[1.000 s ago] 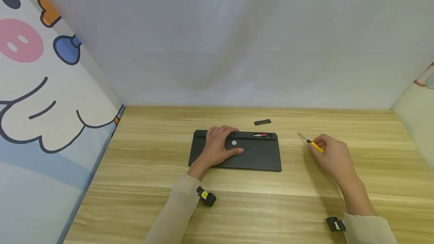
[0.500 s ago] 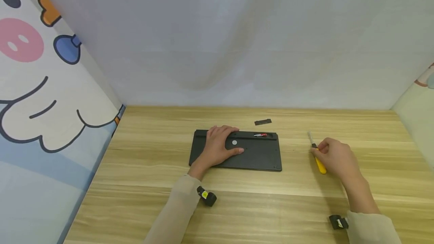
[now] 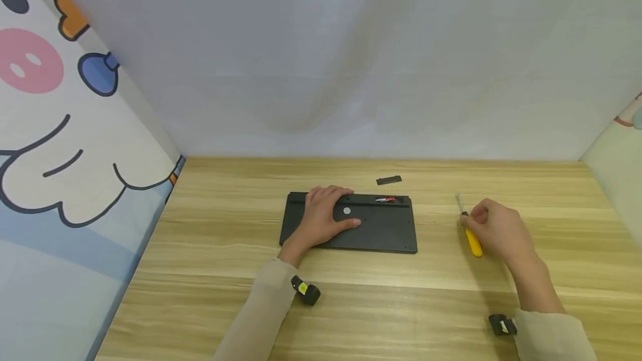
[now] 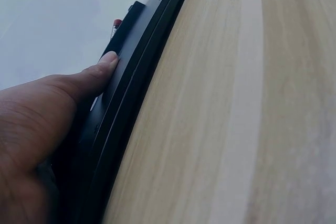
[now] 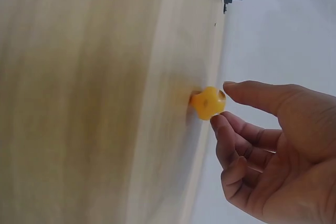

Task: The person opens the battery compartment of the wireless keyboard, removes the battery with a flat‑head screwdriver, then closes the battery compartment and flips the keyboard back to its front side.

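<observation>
A black keyboard (image 3: 378, 230) lies face down on the wooden table, its battery slot uncovered. A small red-and-silver battery (image 3: 385, 199) shows in that slot. My left hand (image 3: 321, 216) rests across the keyboard's left part, fingers over the far edge and thumb flat on its back, as the left wrist view confirms. Right of the keyboard is a screwdriver (image 3: 473, 243) with a yellow handle and metal shaft, apparently lying on the table. My right hand (image 3: 501, 230) is at its upper handle, thumb and fingers loosely apart on either side of the yellow handle end (image 5: 209, 103) in the right wrist view.
A small black battery cover (image 3: 389, 180) lies behind the keyboard. The wooden table (image 3: 381, 316) ends at a pale curtain (image 3: 371, 71). On the left hangs a cartoon-printed cloth (image 3: 40, 183).
The screwdriver has swung from slanting to nearly straight, lower and closer to the table. Over the last half second it stayed put while my right hand shifted slightly up. My left hand has not moved.
</observation>
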The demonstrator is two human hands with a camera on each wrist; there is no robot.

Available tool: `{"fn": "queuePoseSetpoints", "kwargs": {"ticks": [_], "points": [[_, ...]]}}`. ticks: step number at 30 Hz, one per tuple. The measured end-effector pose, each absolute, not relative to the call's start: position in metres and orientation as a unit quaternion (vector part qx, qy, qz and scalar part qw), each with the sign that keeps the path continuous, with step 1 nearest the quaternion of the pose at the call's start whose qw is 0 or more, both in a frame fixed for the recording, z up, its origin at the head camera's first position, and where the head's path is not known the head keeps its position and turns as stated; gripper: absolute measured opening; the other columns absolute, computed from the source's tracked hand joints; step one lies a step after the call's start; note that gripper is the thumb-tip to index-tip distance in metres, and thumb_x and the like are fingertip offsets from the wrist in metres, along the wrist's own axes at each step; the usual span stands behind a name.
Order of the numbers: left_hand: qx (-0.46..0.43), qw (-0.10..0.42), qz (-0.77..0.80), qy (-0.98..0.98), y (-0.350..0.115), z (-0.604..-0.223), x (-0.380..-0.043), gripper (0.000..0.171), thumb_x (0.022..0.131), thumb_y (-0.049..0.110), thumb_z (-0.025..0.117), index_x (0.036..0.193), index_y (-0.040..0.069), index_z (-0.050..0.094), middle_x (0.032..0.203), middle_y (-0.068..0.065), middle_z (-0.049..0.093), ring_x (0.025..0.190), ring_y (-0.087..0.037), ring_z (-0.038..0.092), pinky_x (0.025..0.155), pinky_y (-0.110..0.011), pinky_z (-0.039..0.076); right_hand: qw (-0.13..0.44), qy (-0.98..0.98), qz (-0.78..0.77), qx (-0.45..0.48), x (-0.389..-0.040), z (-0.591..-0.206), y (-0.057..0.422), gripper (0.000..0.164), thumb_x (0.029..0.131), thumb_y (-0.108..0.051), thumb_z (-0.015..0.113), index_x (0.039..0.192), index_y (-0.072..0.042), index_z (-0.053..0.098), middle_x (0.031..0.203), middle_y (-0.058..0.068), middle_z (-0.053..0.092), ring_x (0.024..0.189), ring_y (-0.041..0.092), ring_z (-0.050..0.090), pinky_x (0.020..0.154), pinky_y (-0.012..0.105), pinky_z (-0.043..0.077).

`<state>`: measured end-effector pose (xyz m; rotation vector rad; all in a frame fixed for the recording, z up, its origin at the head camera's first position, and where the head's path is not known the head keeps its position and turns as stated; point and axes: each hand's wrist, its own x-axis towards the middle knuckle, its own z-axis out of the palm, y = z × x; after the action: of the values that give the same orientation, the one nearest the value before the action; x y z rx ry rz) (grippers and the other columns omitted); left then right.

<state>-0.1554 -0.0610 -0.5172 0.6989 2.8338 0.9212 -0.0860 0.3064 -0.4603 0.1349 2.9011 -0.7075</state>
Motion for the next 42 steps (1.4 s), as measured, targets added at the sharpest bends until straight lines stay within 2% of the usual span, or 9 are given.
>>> {"fn": "queuePoseSetpoints", "kwargs": {"ticks": [3, 9, 16, 22, 29, 42], "points": [[0.228, 0.042, 0.300, 0.925, -0.061, -0.517, -0.155, 0.071, 0.086, 0.049, 0.080, 0.147, 0.023, 0.053, 0.148, -0.003, 0.056, 0.140, -0.028, 0.050, 0.131, -0.054, 0.013, 0.058, 0.968, -0.240, 0.044, -0.088, -0.457, 0.305, 0.041, 0.099, -0.034, 0.064, 0.110, 0.005, 0.064, 0.101, 0.024, 0.072, 0.086, 0.036, 0.068, 0.073, 0.048, 0.055], [0.228, 0.043, 0.300, 0.925, -0.061, -0.517, -0.156, 0.071, 0.086, 0.049, 0.080, 0.147, 0.023, 0.053, 0.148, -0.003, 0.056, 0.140, -0.028, 0.050, 0.131, -0.055, 0.013, 0.041, 0.967, -0.249, 0.026, -0.095, -0.450, 0.298, 0.043, 0.101, -0.034, 0.061, 0.120, 0.005, 0.063, 0.106, 0.025, 0.071, 0.089, 0.037, 0.068, 0.073, 0.050, 0.054], [0.232, 0.034, 0.304, 0.923, -0.062, -0.518, -0.156, 0.070, 0.086, 0.048, 0.080, 0.146, 0.022, 0.054, 0.146, -0.004, 0.057, 0.139, -0.028, 0.050, 0.130, -0.056, 0.014, 0.004, 0.967, -0.254, -0.023, -0.105, -0.447, 0.284, 0.033, 0.101, -0.026, 0.065, 0.114, 0.004, 0.068, 0.100, 0.022, 0.072, 0.085, 0.032, 0.066, 0.074, 0.049, 0.056], [0.237, 0.028, 0.308, 0.921, -0.063, -0.517, -0.155, 0.071, 0.086, 0.047, 0.080, 0.146, 0.022, 0.054, 0.146, -0.003, 0.057, 0.139, -0.028, 0.050, 0.130, -0.056, 0.014, -0.011, 0.964, -0.260, -0.048, -0.113, -0.450, 0.270, 0.029, 0.100, -0.024, 0.067, 0.111, 0.002, 0.072, 0.097, 0.020, 0.072, 0.082, 0.028, 0.064, 0.070, 0.042, 0.054], [0.237, 0.030, 0.305, 0.922, -0.062, -0.517, -0.155, 0.070, 0.086, 0.048, 0.080, 0.146, 0.023, 0.054, 0.146, -0.003, 0.057, 0.140, -0.027, 0.050, 0.131, -0.056, 0.013, -0.023, 0.964, -0.250, -0.084, -0.121, -0.454, 0.255, 0.025, 0.099, -0.021, 0.069, 0.111, 0.000, 0.073, 0.096, 0.016, 0.071, 0.083, 0.026, 0.064, 0.071, 0.041, 0.052], [0.235, 0.034, 0.306, 0.922, -0.061, -0.516, -0.154, 0.071, 0.086, 0.048, 0.080, 0.147, 0.023, 0.053, 0.146, -0.003, 0.057, 0.140, -0.027, 0.050, 0.131, -0.055, 0.012, -0.010, 0.957, -0.257, -0.132, -0.128, -0.454, 0.228, 0.022, 0.099, -0.019, 0.069, 0.112, -0.002, 0.074, 0.104, 0.014, 0.071, 0.086, 0.024, 0.065, 0.077, 0.042, 0.056]]}}
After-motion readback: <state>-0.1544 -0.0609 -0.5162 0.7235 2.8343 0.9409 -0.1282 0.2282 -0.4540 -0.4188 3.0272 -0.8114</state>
